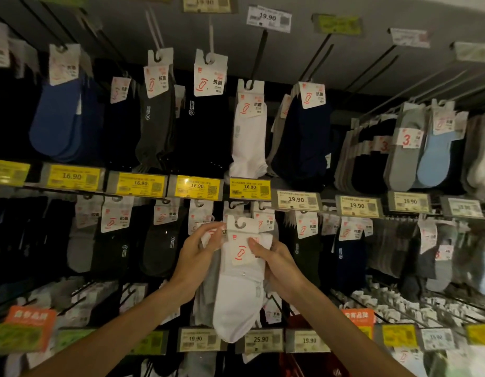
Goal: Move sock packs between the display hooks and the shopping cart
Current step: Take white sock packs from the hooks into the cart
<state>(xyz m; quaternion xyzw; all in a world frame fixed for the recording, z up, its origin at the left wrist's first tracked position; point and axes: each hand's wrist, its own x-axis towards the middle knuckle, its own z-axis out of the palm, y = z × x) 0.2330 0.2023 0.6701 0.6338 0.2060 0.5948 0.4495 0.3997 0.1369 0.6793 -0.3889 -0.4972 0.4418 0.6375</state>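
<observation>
Before the middle row of hooks [237, 204], fingers [256, 247] of the right hand [276, 263] clamp the right edge of a white sock pack [240, 295], thumb on its label. Fingers [212, 231] of the left hand [197, 254] pinch its upper left edge. Its hanger tab sits just below a yellow 16.90 tag [249, 187], with hung packs [159, 240] all around.

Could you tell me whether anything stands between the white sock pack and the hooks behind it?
No visible obstacle. The left hand and right hand hold the white sock pack just under a yellow price tag; behind it are only packs already hanging. Whether it is on a hook yet is unclear.
</observation>
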